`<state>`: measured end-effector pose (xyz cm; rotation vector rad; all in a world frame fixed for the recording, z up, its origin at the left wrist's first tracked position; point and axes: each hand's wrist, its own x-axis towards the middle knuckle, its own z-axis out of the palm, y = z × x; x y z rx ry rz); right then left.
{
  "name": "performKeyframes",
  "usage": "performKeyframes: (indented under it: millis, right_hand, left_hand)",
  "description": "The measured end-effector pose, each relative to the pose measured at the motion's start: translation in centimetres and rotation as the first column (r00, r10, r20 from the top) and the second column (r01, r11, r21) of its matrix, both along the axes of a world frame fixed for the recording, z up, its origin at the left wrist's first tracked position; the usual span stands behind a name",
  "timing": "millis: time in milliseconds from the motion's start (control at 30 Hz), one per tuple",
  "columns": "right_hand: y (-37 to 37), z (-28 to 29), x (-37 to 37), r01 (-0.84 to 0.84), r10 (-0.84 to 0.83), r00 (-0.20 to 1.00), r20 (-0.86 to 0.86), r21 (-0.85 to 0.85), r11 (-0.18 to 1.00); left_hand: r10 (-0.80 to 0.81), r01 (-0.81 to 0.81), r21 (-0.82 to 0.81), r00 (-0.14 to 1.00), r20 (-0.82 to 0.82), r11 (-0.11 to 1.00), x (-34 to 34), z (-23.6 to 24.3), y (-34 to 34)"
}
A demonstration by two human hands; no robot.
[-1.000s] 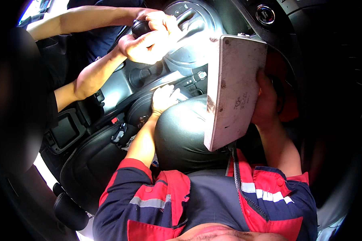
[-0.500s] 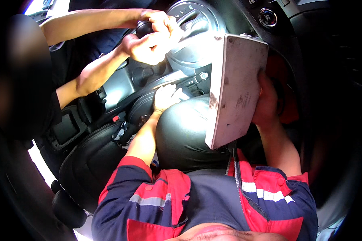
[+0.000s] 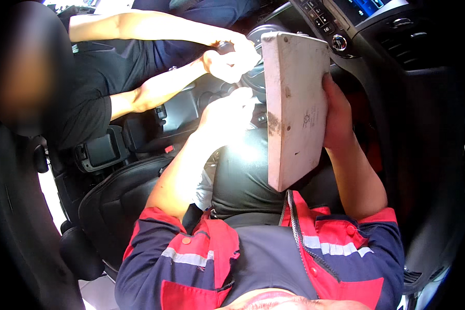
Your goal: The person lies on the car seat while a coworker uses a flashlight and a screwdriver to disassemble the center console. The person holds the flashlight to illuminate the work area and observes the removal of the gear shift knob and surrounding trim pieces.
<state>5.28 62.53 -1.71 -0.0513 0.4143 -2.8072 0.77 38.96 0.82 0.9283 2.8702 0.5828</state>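
Note:
In my right hand (image 3: 340,116) is a flat, whitish, box-like case (image 3: 302,111), smudged with dirt and held by its right edge. It stands steeply tilted above my lap, its marked underside facing me; its far side is hidden. My left hand (image 3: 230,116) is raised over my left thigh, left of the case and not touching it. Strong glare washes out its fingers, so I cannot make out whether it holds anything. Just beyond it, a co-worker's hands (image 3: 230,62) are closed together around a dark, round-ended thing (image 3: 225,47) near the centre console.
I sit inside a car. A dashboard with a round control knob (image 3: 339,42) and a lit screen (image 3: 364,8) is at the far right. An open console bin (image 3: 101,150) and a black seat (image 3: 121,199) lie to the left. The co-worker leans in from the left.
My left hand has risen from beside the seat toward the co-worker's hands and into the bright light. The view has shifted, showing more dashboard. My right hand still holds the case.

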Motion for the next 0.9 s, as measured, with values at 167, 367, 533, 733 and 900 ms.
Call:
performKeyframes:
  millis: [167,367,533,733,900]
  right_hand:
    - [-0.2,-0.2,-3.4,0.033,-0.032,0.999,-0.017,0.11,0.993]
    - [-0.6,0.3,-4.5,-0.019,0.022,0.998,-0.062,0.057,0.998]
    - [1.6,-1.8,-4.7,-0.016,0.037,0.991,-0.13,0.156,0.988]
    - [1.1,-1.2,-3.2,-0.068,0.071,0.997,-0.021,0.106,0.992]
    - [1.0,-1.5,-1.0,-0.026,0.019,0.998,0.055,0.129,0.991]
  left_hand:
    - [-0.522,-0.002,-0.741,0.707,-0.476,0.672,-3.8,2.6,3.2]
    - [-0.259,0.135,-0.291,0.857,-0.445,0.947,-6.0,3.5,2.2]
    - [-0.247,0.012,-0.499,0.879,-0.408,0.867,-5.2,4.1,2.9]
    - [-0.523,-0.033,-0.708,0.65,-0.552,0.706,-5.6,3.7,0.8]
    - [-0.43,0.17,-0.527,0.798,-0.423,0.833,-4.9,3.4,-1.4]
